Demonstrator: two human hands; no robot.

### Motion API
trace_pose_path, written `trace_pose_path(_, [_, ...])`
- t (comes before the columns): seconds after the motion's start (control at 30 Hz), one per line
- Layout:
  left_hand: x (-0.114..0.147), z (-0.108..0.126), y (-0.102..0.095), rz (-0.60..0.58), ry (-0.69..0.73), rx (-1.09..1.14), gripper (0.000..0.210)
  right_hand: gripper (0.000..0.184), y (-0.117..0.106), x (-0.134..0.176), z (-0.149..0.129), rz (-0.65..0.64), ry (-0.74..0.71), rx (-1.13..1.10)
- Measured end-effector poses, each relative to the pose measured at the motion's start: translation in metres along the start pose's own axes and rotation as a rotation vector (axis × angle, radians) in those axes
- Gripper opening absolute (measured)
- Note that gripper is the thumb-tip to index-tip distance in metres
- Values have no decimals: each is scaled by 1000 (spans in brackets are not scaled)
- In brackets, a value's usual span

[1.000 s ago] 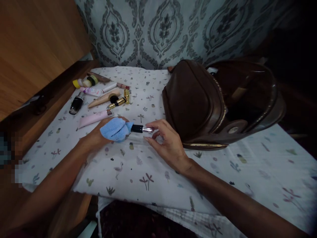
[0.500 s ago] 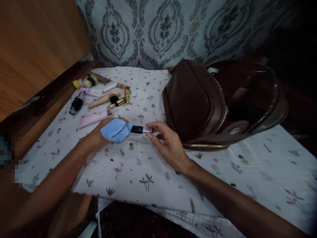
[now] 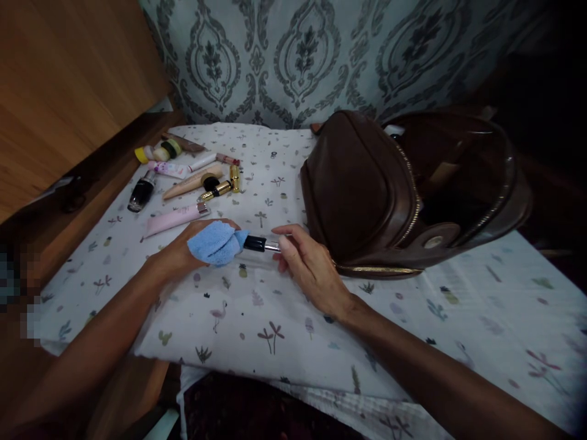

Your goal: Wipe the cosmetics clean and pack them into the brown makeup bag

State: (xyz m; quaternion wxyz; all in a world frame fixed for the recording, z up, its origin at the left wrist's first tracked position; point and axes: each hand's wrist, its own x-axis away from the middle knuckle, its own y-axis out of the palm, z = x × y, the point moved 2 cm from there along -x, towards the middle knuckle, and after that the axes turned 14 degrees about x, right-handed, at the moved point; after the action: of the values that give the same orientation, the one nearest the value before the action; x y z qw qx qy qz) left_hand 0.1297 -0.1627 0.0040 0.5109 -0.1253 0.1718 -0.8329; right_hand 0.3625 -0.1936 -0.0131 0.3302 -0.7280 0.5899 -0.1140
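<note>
In the head view my left hand (image 3: pixel 188 250) is closed on a light blue cloth (image 3: pixel 216 243), most of its fingers hidden under it. Out of the cloth sticks a slim cosmetic tube (image 3: pixel 255 243) with a black barrel and a silver end. My right hand (image 3: pixel 309 263) pinches that silver end between thumb and fingers. Just behind my left hand lies a pink squeeze tube (image 3: pixel 174 221) with a silver cap.
An unzipped brown leather bag (image 3: pixel 353 183) stands on the right of the patterned cloth (image 3: pixel 284 342). At the back left lie several cosmetics, among them a dark bottle (image 3: pixel 142 192), a beige tube (image 3: pixel 190 181) and gold tubes (image 3: pixel 235 179). A patterned curtain (image 3: pixel 302 55) hangs behind.
My right thumb has shifted up over the silver end of the tube, and the fingers have curled more. The left hand and cloth have barely moved.
</note>
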Motion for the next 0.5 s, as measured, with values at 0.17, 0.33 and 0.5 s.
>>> trace_pose_path(0.17, [0, 2, 0, -7, -9, 19, 23, 29, 1, -1, 2, 88, -38, 0])
trace_pose_path(0.33, [-1, 4, 1, -35, 11, -45, 23, 24, 0, 0, 1, 41, -88, 17])
trace_pose_path(0.5, [-1, 5, 3, -35, -21, -14, 22, 28, -1, 1, 1, 10, -93, 51])
